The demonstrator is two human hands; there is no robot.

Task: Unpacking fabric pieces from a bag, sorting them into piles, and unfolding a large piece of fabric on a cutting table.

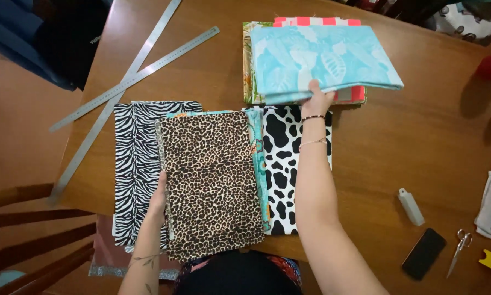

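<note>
free: bare surface (398, 142) right of the cow-print cloth (289, 164) | blocked far left: two crossed steel rulers (130, 76) | blocked near right: bottle (411, 206), phone (423, 253), scissors (459, 250) | far middle: stacked cloths (322, 60)

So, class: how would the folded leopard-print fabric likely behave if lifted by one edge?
The leopard-print fabric would probably droop: it is thin cloth lying flat on the table. It looks light, since the left hand touches only its edge. It may drag the teal fabric beneath.
</note>
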